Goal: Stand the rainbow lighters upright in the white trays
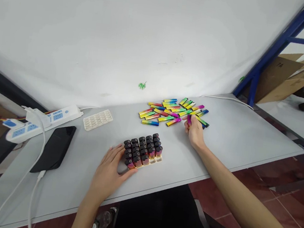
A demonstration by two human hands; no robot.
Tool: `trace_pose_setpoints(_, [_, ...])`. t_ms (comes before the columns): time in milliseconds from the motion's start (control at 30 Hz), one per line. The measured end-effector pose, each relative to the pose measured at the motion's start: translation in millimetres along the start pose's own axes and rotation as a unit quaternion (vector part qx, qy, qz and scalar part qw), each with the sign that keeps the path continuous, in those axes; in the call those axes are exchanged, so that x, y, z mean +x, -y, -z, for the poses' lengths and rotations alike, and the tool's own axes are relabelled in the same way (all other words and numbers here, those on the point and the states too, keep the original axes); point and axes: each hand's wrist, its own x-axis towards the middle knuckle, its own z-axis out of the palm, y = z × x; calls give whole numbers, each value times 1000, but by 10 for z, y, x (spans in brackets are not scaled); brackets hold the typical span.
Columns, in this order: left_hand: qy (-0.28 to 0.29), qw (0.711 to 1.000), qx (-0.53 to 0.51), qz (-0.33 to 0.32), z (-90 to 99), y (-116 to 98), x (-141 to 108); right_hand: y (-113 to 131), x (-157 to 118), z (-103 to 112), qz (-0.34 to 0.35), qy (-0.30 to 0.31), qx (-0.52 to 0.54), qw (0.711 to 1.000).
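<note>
My left hand [108, 175] curves around the near-left corner of a cream slotted tray [160, 160], its thumb along the front edge and its fingers at the side. Upright lighters with black tops [139, 151] fill most of this tray; bare slots show at its front right. At the right of a loose pile, my right hand [194, 131] is closed in a pinch on a purple shiny lighter body [189, 120], partly covered by the fingers. The pile [165, 112] holds several flat, glossy lighter bodies in yellow, green, blue, red and magenta.
A second cream slotted tray [98, 120] lies behind on the left. Beyond it are a white power strip [58, 116], a black phone [54, 148] and white cables. A white wall backs the grey table [178, 168]. Blue frame bars [254, 81] and cardboard boxes [285, 76] stand right.
</note>
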Motion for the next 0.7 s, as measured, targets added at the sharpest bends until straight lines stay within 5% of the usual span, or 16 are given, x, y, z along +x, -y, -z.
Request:
trace_pose_setpoints(267, [6,1000,-9,6,-2,2,12,46,-148,12,103,-18,-119,987])
trace_pose_setpoints(500, [4,1000,-11,-12,21,-24,31,479,-568,94,99,106,-47,988])
trace_pose_setpoints(700, [0,1000,-14,-15,6,-17,39,889,-946,61,261,172,-117,943])
